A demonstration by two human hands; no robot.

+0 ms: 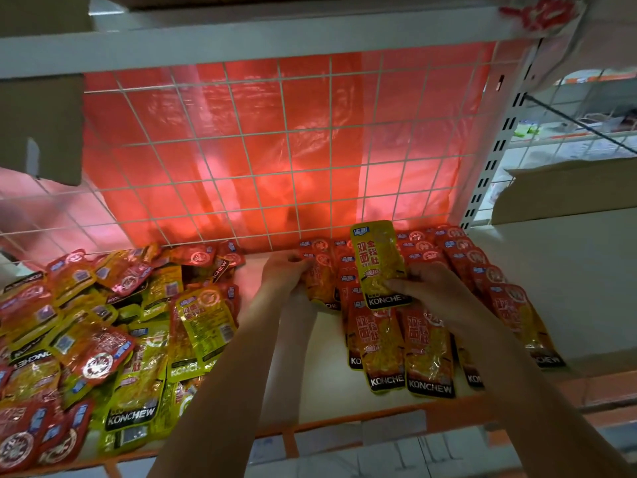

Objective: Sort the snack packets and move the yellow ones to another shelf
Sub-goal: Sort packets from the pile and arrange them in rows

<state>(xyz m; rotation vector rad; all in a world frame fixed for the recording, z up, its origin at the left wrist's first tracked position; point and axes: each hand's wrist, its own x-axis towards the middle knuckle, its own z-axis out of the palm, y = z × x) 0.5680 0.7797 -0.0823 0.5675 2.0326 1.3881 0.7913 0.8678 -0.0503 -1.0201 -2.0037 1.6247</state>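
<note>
Right hand point(425, 288) pinching yellow packet point(377, 260), left hand point(286, 272) gripping red packets point(320, 270) on shelf point(331, 332)

Glossy, crinkled foil-plastic snack packets point(103, 339) left of the bare white shelf board point(310, 391), smooth matt painted surface, white-coated metal wire grid point(275, 150) behind it, translucent shiny red plastic sheet point(241, 115) behind the grid, matt brown cardboard box point(41, 125) above left.
</note>
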